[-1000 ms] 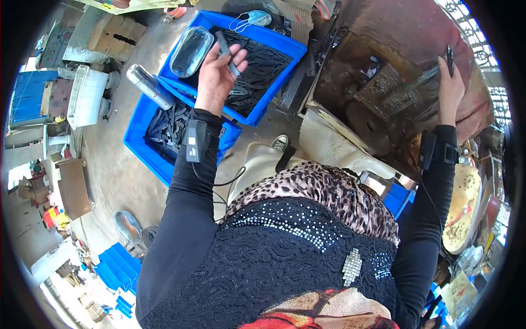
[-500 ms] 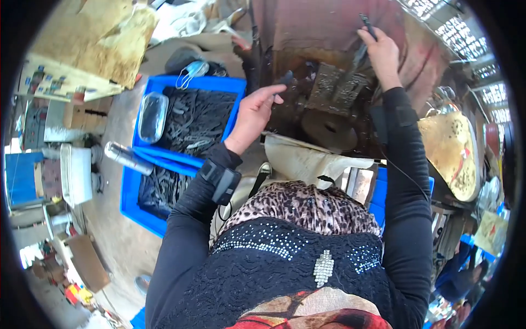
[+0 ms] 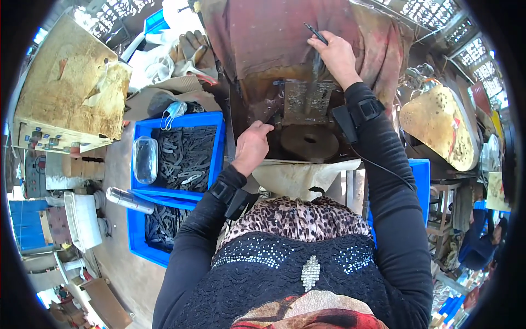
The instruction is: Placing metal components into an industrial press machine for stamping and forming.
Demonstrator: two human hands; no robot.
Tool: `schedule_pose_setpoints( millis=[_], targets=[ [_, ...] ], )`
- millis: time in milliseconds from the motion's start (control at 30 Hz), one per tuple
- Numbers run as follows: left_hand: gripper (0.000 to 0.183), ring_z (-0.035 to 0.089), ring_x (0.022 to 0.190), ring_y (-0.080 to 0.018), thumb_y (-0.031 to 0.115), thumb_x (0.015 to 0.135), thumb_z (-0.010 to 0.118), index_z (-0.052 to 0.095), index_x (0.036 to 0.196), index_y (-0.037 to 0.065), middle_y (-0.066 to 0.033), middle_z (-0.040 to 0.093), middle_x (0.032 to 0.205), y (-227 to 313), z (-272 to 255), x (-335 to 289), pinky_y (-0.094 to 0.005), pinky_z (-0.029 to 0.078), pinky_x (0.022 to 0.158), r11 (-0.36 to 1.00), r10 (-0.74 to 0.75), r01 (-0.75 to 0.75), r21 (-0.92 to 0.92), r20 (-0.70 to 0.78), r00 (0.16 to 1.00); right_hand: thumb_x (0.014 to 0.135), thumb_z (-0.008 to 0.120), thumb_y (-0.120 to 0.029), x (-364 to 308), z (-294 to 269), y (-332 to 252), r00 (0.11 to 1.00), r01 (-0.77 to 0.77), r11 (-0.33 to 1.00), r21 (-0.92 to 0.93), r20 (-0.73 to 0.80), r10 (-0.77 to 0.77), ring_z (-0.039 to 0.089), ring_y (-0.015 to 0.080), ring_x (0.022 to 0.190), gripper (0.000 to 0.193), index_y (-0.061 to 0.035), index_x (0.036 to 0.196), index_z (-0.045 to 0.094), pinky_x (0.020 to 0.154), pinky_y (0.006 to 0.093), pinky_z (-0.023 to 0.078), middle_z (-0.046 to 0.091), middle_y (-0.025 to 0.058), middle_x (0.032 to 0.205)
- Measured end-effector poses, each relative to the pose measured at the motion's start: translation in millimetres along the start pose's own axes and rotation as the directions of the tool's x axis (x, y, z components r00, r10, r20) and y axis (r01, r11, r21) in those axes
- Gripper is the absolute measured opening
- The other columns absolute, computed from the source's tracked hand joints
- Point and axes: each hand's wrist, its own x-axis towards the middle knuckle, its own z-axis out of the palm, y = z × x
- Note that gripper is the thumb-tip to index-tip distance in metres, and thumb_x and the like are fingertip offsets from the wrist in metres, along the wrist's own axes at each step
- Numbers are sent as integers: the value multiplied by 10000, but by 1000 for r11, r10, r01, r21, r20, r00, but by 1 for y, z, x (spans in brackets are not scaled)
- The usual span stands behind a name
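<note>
My right hand (image 3: 338, 59) is closed around a dark rod-like handle (image 3: 313, 30), its tip sticking out past the fingers. Beneath that hand a greyish upright bar (image 3: 316, 71) runs down toward a wet, pitted metal block (image 3: 296, 101). Nearer to me, a round brown disc (image 3: 310, 141) with a hole in its middle lies flat in the machine's grimy basin. Beside the basin's left edge is my left hand (image 3: 253, 147), thumb and fingers pressed together. Whatever it pinches, if anything, I cannot make out.
Two blue crates (image 3: 219, 148) of dark flat metal pieces stand at the left. A clear plastic box (image 3: 145, 159) and a steel flask (image 3: 130, 200) rest on them. A reddish cloth (image 3: 290, 38) hangs behind the machine; a stained board (image 3: 438, 129) is at the right.
My view has swung, shifting the machine left and the crates lower. My left hand has drawn back from over the basin, its stretched finger now curled. The right hand still grips the handle.
</note>
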Motion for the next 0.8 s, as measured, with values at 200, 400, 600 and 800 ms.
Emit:
schedule_pose_setpoints(
  millis=[200,400,600,800],
  targets=[
    [222,625,802,-345,-51,780,550,675,930,55,-141,620,860,-2,2,-2,-417,515,700,999,-20,19,28,30,999,855,649,-438,-1,0,0,1000,-8,1000,14,30,8,650,336,926,339,-157,1040,694,793,423,499,693,147,946],
    [196,631,804,-327,-41,794,555,678,916,51,-134,633,854,-4,3,-2,-406,514,700,999,-10,8,43,45,999,859,643,-433,-2,-3,-5,998,-26,1000,-1,64,26,643,337,956,341,-157,1056,687,805,435,495,693,142,978],
    [216,630,810,-355,-31,758,536,684,892,53,-151,638,868,-6,4,-2,-424,526,724,999,-12,10,38,62,998,861,639,-434,0,-4,-5,996,-23,999,-26,86,25,636,341,978,344,-152,1054,679,818,447,488,690,144,980],
    [205,632,812,-352,-20,759,539,687,879,56,-151,642,869,-8,6,-4,-423,526,722,998,-3,-1,59,79,997,872,621,-437,-2,-2,-5,997,-11,1000,-19,75,13,625,374,950,348,-123,1012,671,795,486,481,681,165,942]
  ],
)
